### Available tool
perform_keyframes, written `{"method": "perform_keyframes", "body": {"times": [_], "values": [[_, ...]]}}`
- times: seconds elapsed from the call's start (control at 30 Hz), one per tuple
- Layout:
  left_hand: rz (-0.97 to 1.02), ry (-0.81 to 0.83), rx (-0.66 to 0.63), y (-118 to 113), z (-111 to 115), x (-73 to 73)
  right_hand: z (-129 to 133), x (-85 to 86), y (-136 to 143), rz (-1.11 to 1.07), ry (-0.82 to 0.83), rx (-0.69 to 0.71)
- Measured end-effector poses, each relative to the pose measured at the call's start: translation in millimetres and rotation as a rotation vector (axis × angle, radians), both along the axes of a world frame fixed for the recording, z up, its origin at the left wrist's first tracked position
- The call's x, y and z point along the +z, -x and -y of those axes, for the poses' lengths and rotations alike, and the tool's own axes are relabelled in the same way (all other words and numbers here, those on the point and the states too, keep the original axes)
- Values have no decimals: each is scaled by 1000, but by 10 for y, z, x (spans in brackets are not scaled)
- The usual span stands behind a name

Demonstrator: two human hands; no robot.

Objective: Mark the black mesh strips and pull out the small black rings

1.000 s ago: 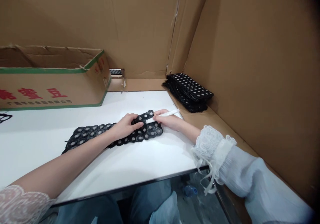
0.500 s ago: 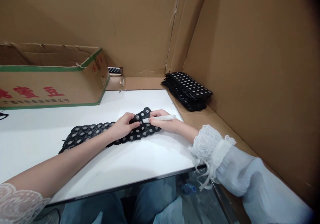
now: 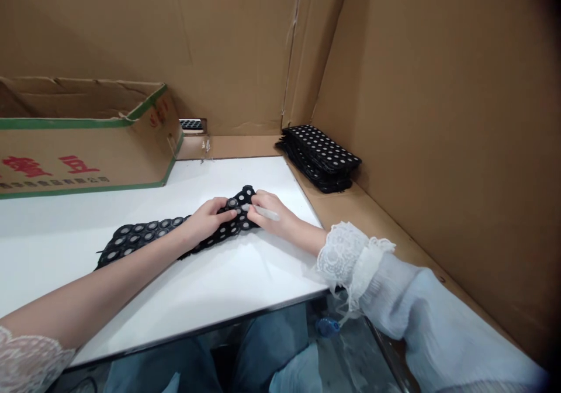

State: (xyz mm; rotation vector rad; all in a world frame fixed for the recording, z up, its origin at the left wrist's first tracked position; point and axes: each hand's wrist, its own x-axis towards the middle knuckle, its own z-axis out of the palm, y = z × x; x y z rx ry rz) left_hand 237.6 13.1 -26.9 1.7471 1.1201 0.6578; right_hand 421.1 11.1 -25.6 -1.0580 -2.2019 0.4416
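Cardboard box (image 3: pixel 83 162): beyond the left hand, to its left, likely set back for elbow room.
Dotted black strip (image 3: pixel 144 233): under the left hand, trailing leftward; its long axis slants from near left to far right.
Left hand (image 3: pixel 208 219): thumb and fingers on the strip, probably steadying it; whether pinching, cannot tell.
White pen-like tool (image 3: pixel 266 212): in the right hand, tip pointing left at the strip, lengthwise mostly sideways.
Right hand (image 3: pixel 275 213): clamped on the tool, seemingly for control.
Dotted stack (image 3: pixel 322 154): beyond the right hand, rightward.
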Motion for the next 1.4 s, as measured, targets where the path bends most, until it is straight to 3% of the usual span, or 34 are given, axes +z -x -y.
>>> {"method": "perform_keyframes", "body": {"times": [0.07, 0.13, 0.23, 0.33, 0.4, 0.63, 0.8, 0.97, 1.07, 1.27, 1.4], "values": [[50, 37, -19, -4, 20, 28, 8, 20, -7, -28, -11, 17], [-39, -64, -1, -7, 27, 43, 17, 51, -31, -52, 32, 28], [-255, -261, 40, -8, 20, 40, 2, 99, -101, -114, 281, 14], [-314, -305, 27, -5, 13, 23, -49, 135, -175, -177, 579, 31], [-320, -303, 31, 0, 14, 13, -83, 147, -209, -163, 656, 92], [-242, -205, -66, 14, 9, 54, -115, 153, -252, -201, 690, 168], [-412, -285, -48, 7, 0, 88, -163, 96, -274, -326, 754, 258], [-409, -304, -60, 8, -17, 83, -204, 8, -285, -386, 817, 272], [-425, -324, -43, 8, -29, 59, -186, 44, -286, -324, 821, 277], [-454, -341, -43, -19, -2, 42, -110, 257, -286, -82, 678, 263], [-446, -324, -91, -28, 23, 67, -109, 287, -288, -20, 647, 247]]}}
